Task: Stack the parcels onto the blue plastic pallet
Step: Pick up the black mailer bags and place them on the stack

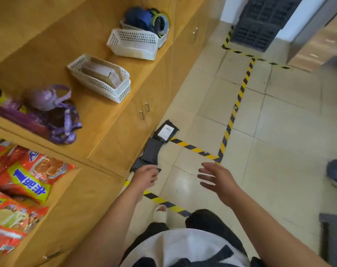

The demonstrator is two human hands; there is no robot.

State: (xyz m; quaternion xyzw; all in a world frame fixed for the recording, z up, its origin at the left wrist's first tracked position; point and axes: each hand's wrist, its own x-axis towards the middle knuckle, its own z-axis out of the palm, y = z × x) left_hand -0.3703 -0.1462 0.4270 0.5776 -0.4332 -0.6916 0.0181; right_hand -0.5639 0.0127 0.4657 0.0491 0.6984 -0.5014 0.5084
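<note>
Both your arms stretch forward. Your right hand (215, 177) hovers with fingers spread, holding nothing. Your left hand (144, 178) is at the nearest parcel (137, 164), and I can't tell its grip. Two more parcels (152, 152) line the cabinet (113, 135) beyond, and the blue pallet (260, 24) sits far ahead.

Both bare arms are out ahead, reaching low. The left arm (113, 214) runs up the left side, wrist straight. The left hand (145, 177) shows its back, fingers (154, 171) bent downward, tips out of sight, so it's unclear whether they grip anything. The right arm (260, 218) comes in from the lower right. The right hand (215, 177) is flat, fingers spread and straight, pointing leftward, holding nothing. The hands sit level, apart.
</note>
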